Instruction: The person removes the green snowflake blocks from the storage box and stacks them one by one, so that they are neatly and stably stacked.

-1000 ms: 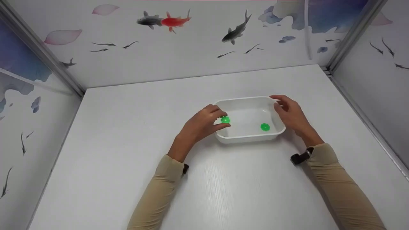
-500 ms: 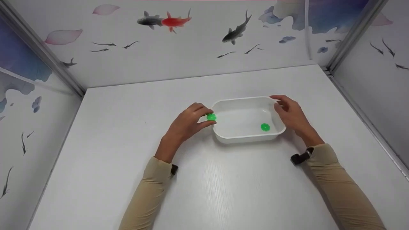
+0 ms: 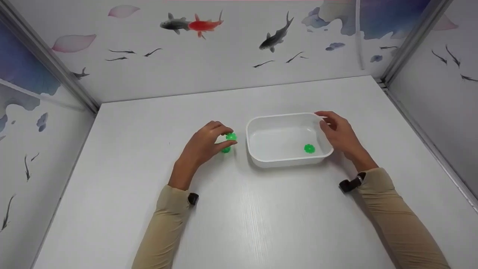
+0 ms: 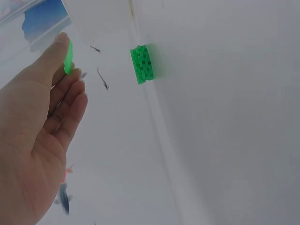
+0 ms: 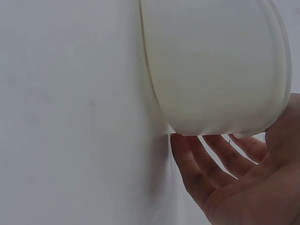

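My left hand pinches a green flower-shaped plastic disc between thumb and fingertips, to the left of a white plastic tub. Just below that disc, partly hidden by the thumb, more green shows on the table; the left wrist view reveals it as a short stack of green discs, apart from the held one. One green disc lies flat inside the tub near its right front corner. At the tub's right end, my right hand holds the rim and wall, fingers against the outside.
The white table is bounded by a back panel painted with fish and by side panels with metal corner posts. Black straps with small devices sit at the sleeve cuffs.
My left hand has moved left with its green disc, out from over the tub and past its left rim. The stack has come into sight below it. My right hand and the tub stay put.
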Tool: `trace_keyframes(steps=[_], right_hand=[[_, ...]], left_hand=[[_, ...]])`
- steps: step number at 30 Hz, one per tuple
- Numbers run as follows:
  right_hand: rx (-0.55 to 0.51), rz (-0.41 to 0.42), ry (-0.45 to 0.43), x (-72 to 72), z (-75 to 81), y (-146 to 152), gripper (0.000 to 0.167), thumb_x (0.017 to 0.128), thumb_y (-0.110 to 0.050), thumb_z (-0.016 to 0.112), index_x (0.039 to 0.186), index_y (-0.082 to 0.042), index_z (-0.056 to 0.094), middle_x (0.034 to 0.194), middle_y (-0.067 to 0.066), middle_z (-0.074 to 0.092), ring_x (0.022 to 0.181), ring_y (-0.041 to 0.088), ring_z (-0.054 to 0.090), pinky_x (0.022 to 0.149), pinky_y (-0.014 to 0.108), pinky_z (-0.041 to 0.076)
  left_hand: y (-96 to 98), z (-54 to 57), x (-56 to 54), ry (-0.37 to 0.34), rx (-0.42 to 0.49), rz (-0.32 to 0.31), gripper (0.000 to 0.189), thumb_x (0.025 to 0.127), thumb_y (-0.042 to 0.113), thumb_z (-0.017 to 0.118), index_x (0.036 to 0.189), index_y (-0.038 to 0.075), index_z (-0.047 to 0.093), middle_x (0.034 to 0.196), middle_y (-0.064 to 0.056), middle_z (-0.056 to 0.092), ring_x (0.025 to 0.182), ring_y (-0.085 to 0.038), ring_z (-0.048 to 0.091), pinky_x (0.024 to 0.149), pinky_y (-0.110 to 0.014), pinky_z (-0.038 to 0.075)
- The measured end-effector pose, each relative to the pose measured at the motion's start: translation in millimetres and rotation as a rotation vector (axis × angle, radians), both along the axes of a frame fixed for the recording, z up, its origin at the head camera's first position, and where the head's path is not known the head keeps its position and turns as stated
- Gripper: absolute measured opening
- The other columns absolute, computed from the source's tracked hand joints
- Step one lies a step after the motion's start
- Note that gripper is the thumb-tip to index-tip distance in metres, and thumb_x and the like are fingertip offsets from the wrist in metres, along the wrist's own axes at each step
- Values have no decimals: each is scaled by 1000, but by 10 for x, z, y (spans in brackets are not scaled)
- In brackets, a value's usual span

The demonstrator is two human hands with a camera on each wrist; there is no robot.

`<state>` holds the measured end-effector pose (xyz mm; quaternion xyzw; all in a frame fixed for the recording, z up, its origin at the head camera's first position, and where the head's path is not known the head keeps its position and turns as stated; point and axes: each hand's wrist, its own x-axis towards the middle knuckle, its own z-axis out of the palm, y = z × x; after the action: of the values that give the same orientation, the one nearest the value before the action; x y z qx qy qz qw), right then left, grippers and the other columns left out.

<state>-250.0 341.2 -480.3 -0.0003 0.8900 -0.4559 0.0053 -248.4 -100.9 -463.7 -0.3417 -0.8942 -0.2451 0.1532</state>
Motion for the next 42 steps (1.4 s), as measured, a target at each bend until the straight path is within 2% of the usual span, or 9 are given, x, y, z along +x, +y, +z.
trace_keyframes(steps=[3,13,17,24,31,33,35,40,42], right_hand=[[-1,0,-8,-5,-4,-5,47,115,-37,50,160,-23,51,154,16,58,132,33,60,100,29,53],[-13,-3,-16,-10,-5,-12,47,116,-36,49,161,-22,50,156,17,56,136,35,58,113,51,52],[-20,-4,-16,-10,0,-17,47,115,-35,49,161,-22,51,157,17,55,138,35,57,115,54,50],[-16,-4,-7,-16,11,-19,46,115,-33,50,160,-22,52,154,17,57,136,35,58,113,52,50],[-18,8,28,-15,-16,12,44,115,-32,51,157,-21,54,152,16,61,134,34,63,99,29,52],[-12,9,30,-14,-23,17,45,115,-33,51,158,-21,54,152,16,60,134,34,63,97,25,52],[-10,8,30,-13,-25,17,45,115,-33,51,158,-21,54,153,16,60,133,34,63,99,28,53],[-11,3,16,-8,-20,8,46,115,-33,50,159,-21,53,155,17,58,136,36,60,110,47,53],[-11,1,12,-4,-19,8,46,115,-35,50,159,-21,52,155,17,57,136,36,60,112,52,52]], left_hand=[[-45,-11,0,-37,-27,27,34,96,34,84,121,11,79,110,-5,76,106,-20,72,95,-32,63],[-84,5,-14,-263,-107,97,33,94,30,86,119,10,80,112,-6,77,106,-23,72,98,-38,62],[-81,12,-29,-315,-136,112,33,95,30,85,120,9,80,112,-6,77,107,-24,72,99,-39,62],[-86,3,-46,-366,-159,115,34,95,30,85,122,8,80,114,-6,77,109,-25,72,102,-41,61],[-82,-34,-57,-386,-190,132,35,96,32,84,123,10,80,115,-4,77,110,-24,71,103,-42,60],[-77,-39,-57,-388,-197,133,35,97,32,83,124,10,80,117,-4,77,110,-24,71,104,-42,60],[-73,-41,-57,-388,-202,134,35,97,32,83,124,10,80,118,-5,77,110,-24,71,104,-42,60],[-67,-46,-52,-388,-205,137,35,97,32,83,124,9,80,120,-6,77,110,-24,71,103,-43,60],[-63,-50,-50,-390,-206,143,35,98,33,82,124,10,80,119,-5,77,110,-24,71,103,-43,60]])
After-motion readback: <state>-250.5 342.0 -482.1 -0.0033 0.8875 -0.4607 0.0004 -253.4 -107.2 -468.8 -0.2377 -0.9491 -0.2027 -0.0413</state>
